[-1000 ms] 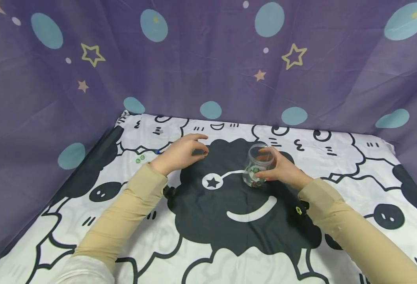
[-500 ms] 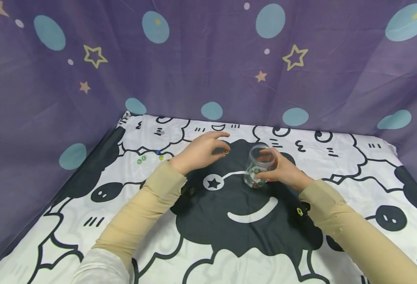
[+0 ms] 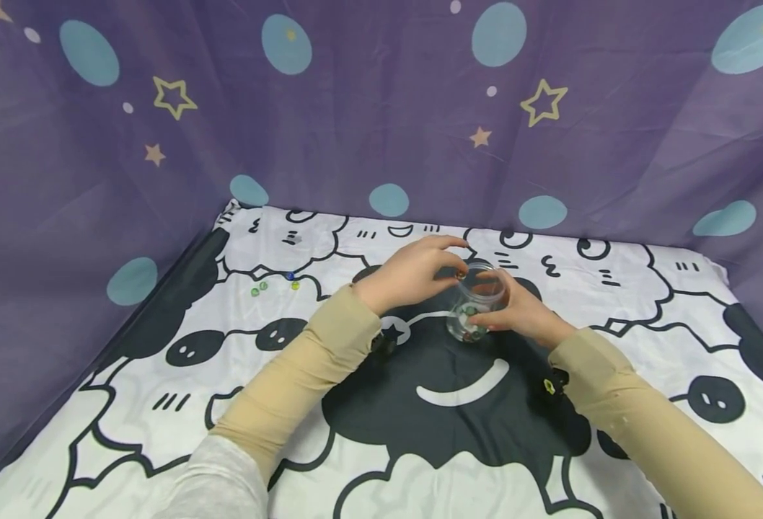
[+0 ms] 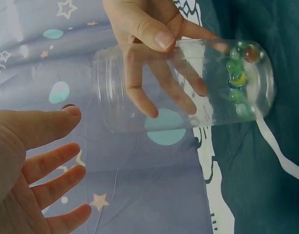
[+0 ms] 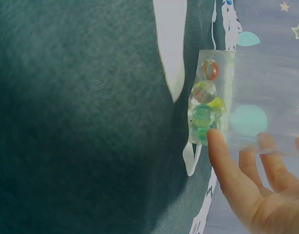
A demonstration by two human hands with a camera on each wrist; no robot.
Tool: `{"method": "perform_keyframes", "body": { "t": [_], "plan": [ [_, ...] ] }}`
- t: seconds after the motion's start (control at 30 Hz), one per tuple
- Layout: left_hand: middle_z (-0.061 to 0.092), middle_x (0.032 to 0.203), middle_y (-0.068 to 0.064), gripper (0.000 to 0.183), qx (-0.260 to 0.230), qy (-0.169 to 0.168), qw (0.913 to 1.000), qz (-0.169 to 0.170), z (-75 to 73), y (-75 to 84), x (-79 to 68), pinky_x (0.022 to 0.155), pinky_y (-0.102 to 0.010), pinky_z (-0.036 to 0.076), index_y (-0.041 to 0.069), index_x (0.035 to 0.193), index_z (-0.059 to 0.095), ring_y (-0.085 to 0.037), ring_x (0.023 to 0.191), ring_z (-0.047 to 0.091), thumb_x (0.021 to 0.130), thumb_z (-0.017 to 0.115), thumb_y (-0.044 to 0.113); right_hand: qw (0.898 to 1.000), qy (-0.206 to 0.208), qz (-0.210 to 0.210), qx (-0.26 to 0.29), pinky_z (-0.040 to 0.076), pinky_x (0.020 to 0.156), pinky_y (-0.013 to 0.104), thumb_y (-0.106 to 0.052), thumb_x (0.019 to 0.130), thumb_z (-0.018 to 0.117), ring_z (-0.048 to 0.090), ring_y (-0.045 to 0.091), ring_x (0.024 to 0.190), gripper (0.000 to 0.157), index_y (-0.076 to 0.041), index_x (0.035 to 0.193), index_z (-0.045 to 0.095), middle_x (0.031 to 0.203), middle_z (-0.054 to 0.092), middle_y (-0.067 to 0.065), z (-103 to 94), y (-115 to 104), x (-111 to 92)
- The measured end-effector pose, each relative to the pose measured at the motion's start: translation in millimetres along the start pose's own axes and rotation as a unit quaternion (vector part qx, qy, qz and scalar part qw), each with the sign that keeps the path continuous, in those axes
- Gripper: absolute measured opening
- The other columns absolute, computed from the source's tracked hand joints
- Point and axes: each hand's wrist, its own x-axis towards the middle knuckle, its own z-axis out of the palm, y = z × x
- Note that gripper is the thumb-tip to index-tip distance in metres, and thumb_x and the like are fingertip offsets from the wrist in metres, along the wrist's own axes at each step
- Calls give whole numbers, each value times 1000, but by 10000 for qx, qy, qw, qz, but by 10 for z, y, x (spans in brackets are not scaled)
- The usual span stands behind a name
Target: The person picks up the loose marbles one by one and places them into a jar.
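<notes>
The left hand (image 3: pixel 414 275) grasps a small amber-brown round glass marble (image 3: pixel 461 274) at the tips of thumb and finger, its other fingers spread; the marble sits right by the jar's rim on the left, contact with the rim cannot be told; the right hand (image 3: pixel 516 311) grasps the clear, cylindrical, open-mouthed jar (image 3: pixel 461 330), thumb low on the near wall, fingers curled about the far side; the jar stands upright on the black part of a black-and-white cartoon-printed cloth (image 3: pixel 368 414); a cluster of green, yellow, clear and orange-red glass marbles (image 5: pixel 204 115) lies at the jar's bottom; well to the left on the cloth lie two pale green glass marbles (image 3: pixel 255 292), near a blue glass marble (image 3: pixel 290 276) and a yellow glass marble (image 3: pixel 295 285), the latter two just beside each other; a purple fabric backdrop (image 3: pixel 355 137) with stars and blue ovals hangs behind.
</notes>
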Motion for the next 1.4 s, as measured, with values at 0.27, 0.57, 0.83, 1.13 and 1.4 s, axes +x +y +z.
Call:
{"method": "perform_keyframes", "body": {
  "t": [0.27,0.57,0.83,1.13,1.4],
  "plan": [
    [48,141,-8,22,-113,-80,9999,17,37,39,110,107,-33,40,13,111,71,-23,127,48,91,65,18,10000,27,-37,17,57,80,40,-18,82,75,59,24,102,82,-9,145,23,144,39,20,-12,5,-7],
    [48,141,-7,23,-141,-231,9996,-48,78,35,147,105,-33,42,15,113,70,-22,126,49,92,64,20,10000,4,-39,-37,57,80,42,-21,81,76,59,26,104,85,-9,146,22,145,38,20,-8,5,-8],
    [48,141,-9,25,-193,-265,9994,-61,92,17,147,105,-33,42,14,114,69,-23,127,48,92,64,22,10000,11,-2,-16,56,83,43,-22,81,76,54,34,113,87,-10,147,20,145,38,19,-8,7,-7],
    [48,141,-7,26,-134,-250,9994,-174,89,-30,84,106,-34,42,13,115,69,-23,129,47,92,63,25,10000,21,-19,33,56,83,43,-20,81,76,54,35,113,87,-9,147,21,145,39,19,2,1,-8],
    [49,140,-9,26,-66,-96,9998,-140,89,-94,-46,107,-33,41,13,115,69,-23,129,47,93,62,23,10000,42,19,47,56,84,43,-17,82,75,52,37,115,84,-11,147,22,144,39,19,9,-6,-11]
  ]
}}
